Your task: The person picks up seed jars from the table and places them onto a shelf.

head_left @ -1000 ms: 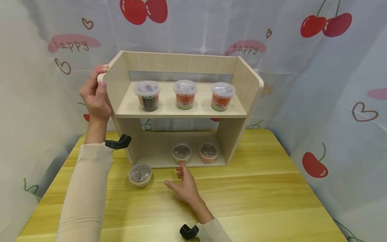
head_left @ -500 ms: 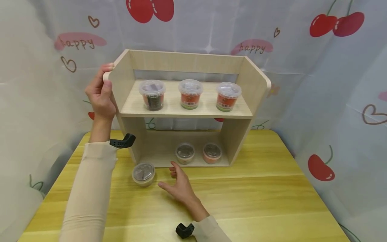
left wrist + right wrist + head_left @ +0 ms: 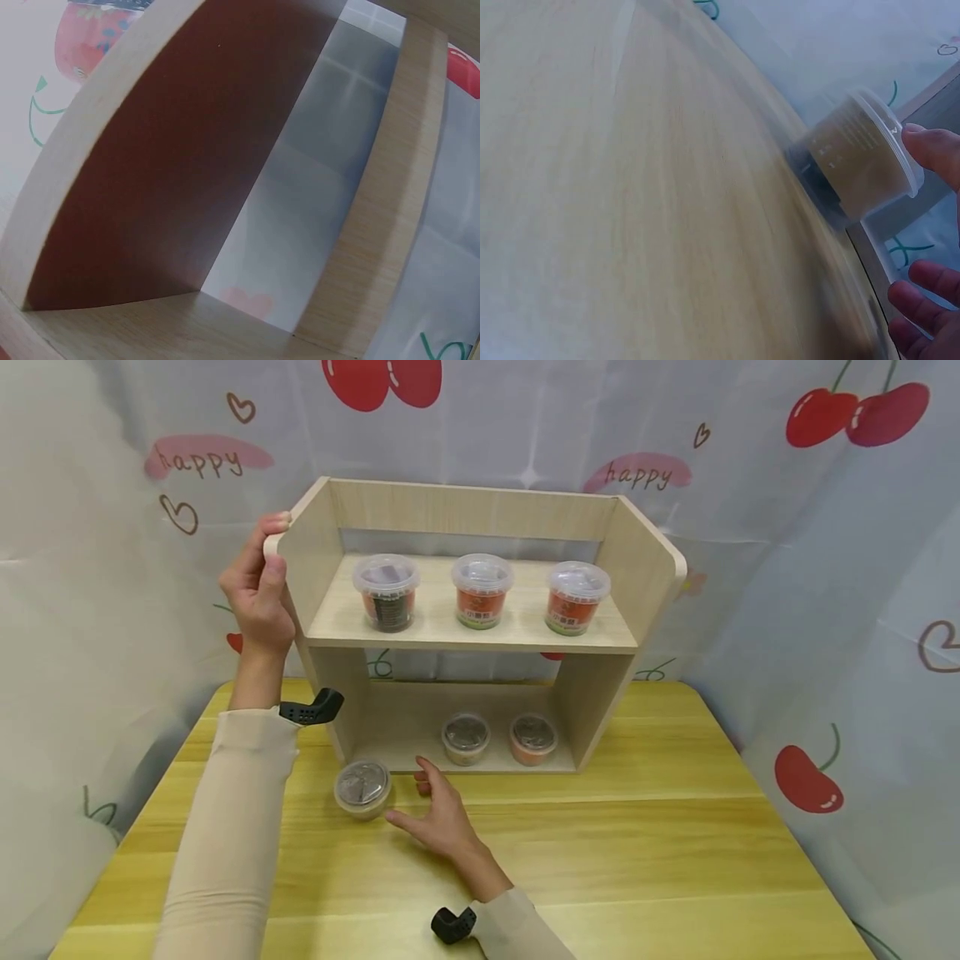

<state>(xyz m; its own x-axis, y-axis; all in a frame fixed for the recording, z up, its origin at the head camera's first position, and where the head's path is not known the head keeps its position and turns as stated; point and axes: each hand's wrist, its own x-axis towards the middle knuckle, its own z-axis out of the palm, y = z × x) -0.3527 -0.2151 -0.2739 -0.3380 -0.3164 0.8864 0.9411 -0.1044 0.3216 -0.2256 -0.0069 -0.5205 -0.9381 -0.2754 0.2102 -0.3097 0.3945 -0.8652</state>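
My left hand (image 3: 261, 597) grips the upper front corner of the left side panel of a pale wooden two-tier shelf (image 3: 480, 647). On the yellow wood-grain table, just in front of the shelf's lower left corner, stands a clear lidded tub (image 3: 363, 790) with dark foil-like material under its lid. Its tan side shows in the right wrist view. My right hand (image 3: 442, 827) is at the tub's right, thumb and fingers spread apart. The thumb tip lies at the lid's edge; I cannot tell whether it touches.
Three taller tubs with red contents, the middle one (image 3: 482, 592) among them, line the upper tier. Two small lidded tubs, one pale (image 3: 466, 739) and one orange (image 3: 533, 740), sit on the lower tier. A cherry-print curtain (image 3: 750, 568) hangs behind the table (image 3: 637, 852).
My right hand has moved left, from in front of the pale lower-tier tub to beside the tub on the table. My left hand keeps its grip on the shelf. The head view has shifted slightly.
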